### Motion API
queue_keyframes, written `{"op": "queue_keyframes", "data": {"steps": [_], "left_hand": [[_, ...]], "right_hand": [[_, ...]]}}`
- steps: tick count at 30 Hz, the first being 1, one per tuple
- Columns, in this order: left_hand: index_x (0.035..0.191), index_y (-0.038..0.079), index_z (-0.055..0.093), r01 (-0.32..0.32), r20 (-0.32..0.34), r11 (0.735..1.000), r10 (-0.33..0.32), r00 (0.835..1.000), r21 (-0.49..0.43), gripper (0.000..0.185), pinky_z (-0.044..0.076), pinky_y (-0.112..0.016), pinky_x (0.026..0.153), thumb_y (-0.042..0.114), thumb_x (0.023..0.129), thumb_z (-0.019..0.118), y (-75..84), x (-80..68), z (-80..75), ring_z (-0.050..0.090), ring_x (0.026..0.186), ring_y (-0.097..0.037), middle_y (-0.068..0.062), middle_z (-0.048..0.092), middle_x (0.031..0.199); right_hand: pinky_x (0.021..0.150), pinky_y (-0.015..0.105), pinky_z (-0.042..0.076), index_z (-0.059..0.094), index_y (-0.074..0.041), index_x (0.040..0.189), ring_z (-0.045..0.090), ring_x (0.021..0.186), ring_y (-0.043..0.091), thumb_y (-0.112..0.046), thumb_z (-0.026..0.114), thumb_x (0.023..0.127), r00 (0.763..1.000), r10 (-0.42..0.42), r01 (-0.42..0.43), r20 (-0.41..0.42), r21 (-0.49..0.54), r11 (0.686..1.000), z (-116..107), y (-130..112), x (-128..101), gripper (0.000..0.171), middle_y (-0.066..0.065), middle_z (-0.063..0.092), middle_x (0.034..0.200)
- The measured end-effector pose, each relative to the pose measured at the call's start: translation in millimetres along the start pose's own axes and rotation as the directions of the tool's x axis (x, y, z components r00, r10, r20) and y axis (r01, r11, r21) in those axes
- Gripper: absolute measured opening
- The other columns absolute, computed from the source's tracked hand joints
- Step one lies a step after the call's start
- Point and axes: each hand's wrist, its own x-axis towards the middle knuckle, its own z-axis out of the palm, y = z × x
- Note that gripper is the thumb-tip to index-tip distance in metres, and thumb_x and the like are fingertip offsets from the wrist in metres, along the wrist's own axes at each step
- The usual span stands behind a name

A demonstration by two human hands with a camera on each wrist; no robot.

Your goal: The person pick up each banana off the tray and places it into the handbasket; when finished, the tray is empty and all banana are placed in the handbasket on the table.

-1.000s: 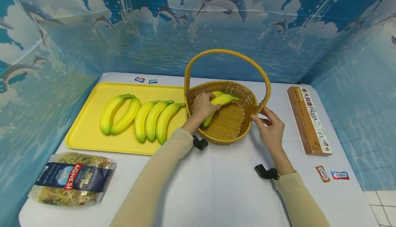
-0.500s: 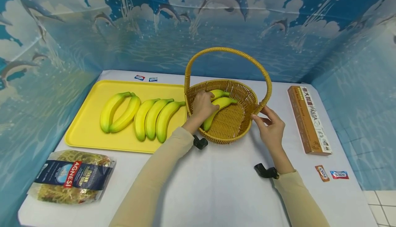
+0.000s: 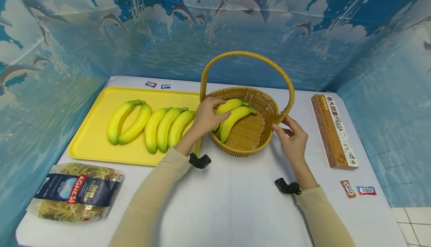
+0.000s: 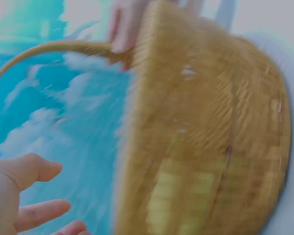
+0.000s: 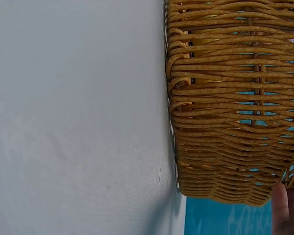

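A white counter fills the lower part of the head view, its surface evenly lit, with soft shadows. It is enclosed on three sides by upright panels printed with an ocean scene: a back panel showing dolphins, white clouds and rippled blue water, a left panel angled inward with the same pattern, and a right panel in lighter blue. The back panel meets the counter along its far edge. At the lower right corner, beyond the counter's edge, a patch of pale tiled floor with dark grout lines is visible.
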Motion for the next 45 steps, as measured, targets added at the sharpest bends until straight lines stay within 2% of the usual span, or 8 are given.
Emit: {"op": "queue_keyframes", "data": {"steps": [3,6,8,14,18,27,37,45], "left_hand": [[0.127,0.007,0.065,0.022,-0.092,0.999,-0.026,0.995,-0.04,0.043,0.052,-0.044,0.088,0.025,0.089,0.071,-16.2,-15.4,-35.6,0.06,0.109,-0.034,-0.014,0.061,0.124],[0.126,0.005,0.065,0.077,-0.235,0.996,-0.083,0.968,-0.038,0.042,0.052,-0.046,0.088,0.023,0.089,0.071,-40.4,-27.9,-74.8,0.059,0.109,-0.037,-0.018,0.06,0.125],[0.127,0.006,0.065,0.148,-0.344,0.988,-0.15,0.927,-0.032,0.042,0.049,-0.046,0.093,0.023,0.089,0.07,-58.8,-35.1,-101.1,0.057,0.111,-0.037,-0.019,0.059,0.127],[0.137,0.008,0.057,0.382,-0.56,0.922,-0.353,0.749,-0.069,0.049,0.027,-0.046,0.11,0.026,0.092,0.065,-107.3,-57.5,-163.4,0.047,0.121,-0.035,-0.017,0.05,0.137],[0.143,0.011,0.051,0.451,-0.575,0.884,-0.434,0.694,-0.122,0.054,0.027,-0.046,0.109,0.028,0.093,0.063,-126.9,-67.8,-182.3,0.04,0.127,-0.034,-0.016,0.043,0.143],[0.148,0.01,0.043,0.542,-0.508,0.824,-0.542,0.67,-0.164,0.059,0.024,-0.05,0.115,0.024,0.094,0.062,-155.4,-74.1,-181.0,0.029,0.139,-0.037,-0.018,0.033,0.152],[0.148,0.013,0.044,0.66,-0.489,0.719,-0.665,0.565,-0.216,0.056,0.014,-0.061,0.113,0.017,0.094,0.057,-169.6,-72.1,-171.4,0.026,0.143,-0.036,-0.014,0.037,0.152],[0.147,0.01,0.046,0.68,-0.508,0.713,-0.655,0.559,-0.17,0.054,0.023,-0.055,0.115,0.006,0.092,0.047,-180.0,-73.8,-171.5,0.033,0.141,-0.039,-0.014,0.042,0.152]], "right_hand": [[0.078,0.008,0.051,0.061,0.012,0.123,0.06,0.1,-0.008,0.014,0.071,0.079,1.0,0.003,-0.003,-0.004,-0.001,1.0,1,-1,1,0.045,0.033,0.065,0.108],[0.078,0.008,0.051,0.061,0.013,0.123,0.06,0.1,-0.008,0.014,0.071,0.079,1.0,0.001,0.0,-0.007,0.002,1.0,1,-1,0,0.045,0.033,0.065,0.107],[0.078,0.008,0.051,0.061,0.012,0.123,0.06,0.099,-0.008,0.014,0.071,0.079,1.0,0.003,-0.003,-0.006,0.003,1.0,2,-1,0,0.045,0.034,0.065,0.107],[0.078,0.007,0.05,0.061,0.012,0.123,0.059,0.099,-0.008,0.014,0.071,0.08,1.0,0.011,-0.011,-0.003,0.003,1.0,1,-1,1,0.044,0.035,0.064,0.107],[0.077,0.007,0.05,0.062,0.013,0.122,0.059,0.099,-0.01,0.015,0.071,0.079,1.0,0.007,-0.007,-0.007,0.001,1.0,1,0,1,0.044,0.035,0.065,0.105],[0.078,0.008,0.051,0.062,0.013,0.122,0.059,0.099,-0.01,0.015,0.071,0.079,1.0,-0.002,0.002,-0.008,-0.004,1.0,1,-1,1,0.044,0.034,0.065,0.106],[0.078,0.008,0.051,0.062,0.013,0.122,0.06,0.099,-0.01,0.015,0.071,0.078,1.0,-0.004,0.004,-0.005,0.002,1.0,1,-1,2,0.045,0.035,0.065,0.106],[0.078,0.008,0.051,0.061,0.013,0.122,0.06,0.1,-0.008,0.015,0.071,0.078,1.0,-0.002,0.002,-0.001,0.006,1.0,1,-1,3,0.045,0.035,0.065,0.107]]}}
